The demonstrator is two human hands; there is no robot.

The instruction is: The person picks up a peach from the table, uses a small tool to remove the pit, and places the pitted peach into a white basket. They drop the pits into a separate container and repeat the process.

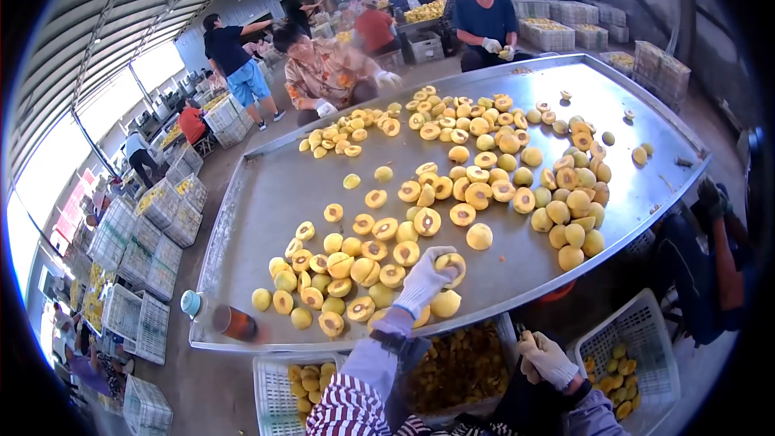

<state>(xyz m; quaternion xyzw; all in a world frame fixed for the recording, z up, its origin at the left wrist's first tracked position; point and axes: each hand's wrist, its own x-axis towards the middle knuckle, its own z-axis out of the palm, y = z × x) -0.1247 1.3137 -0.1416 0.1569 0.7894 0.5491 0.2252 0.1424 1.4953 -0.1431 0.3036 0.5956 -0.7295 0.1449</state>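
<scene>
My left hand [429, 276], in a white glove, reaches over the near edge of the metal table [266, 194] with its fingers closed on a halved yellow fruit [454, 268]. Many whole and halved fruits [365, 271] lie around and left of it. My right hand [547, 358], also gloved, is below the table edge at the right. Its fingers are curled round a small dark tool [523, 333], mostly hidden by the glove. Below the table, between my hands, is a container of dark fruit pieces [460, 367].
White crates with fruit stand below the table at left [270, 396] and right [654, 339]. A bottle [234, 322] lies at the table's left corner. Two gloved people sit across the table; another person's arm [726, 258] is at the right. Stacked crates [149, 250] stand farther left.
</scene>
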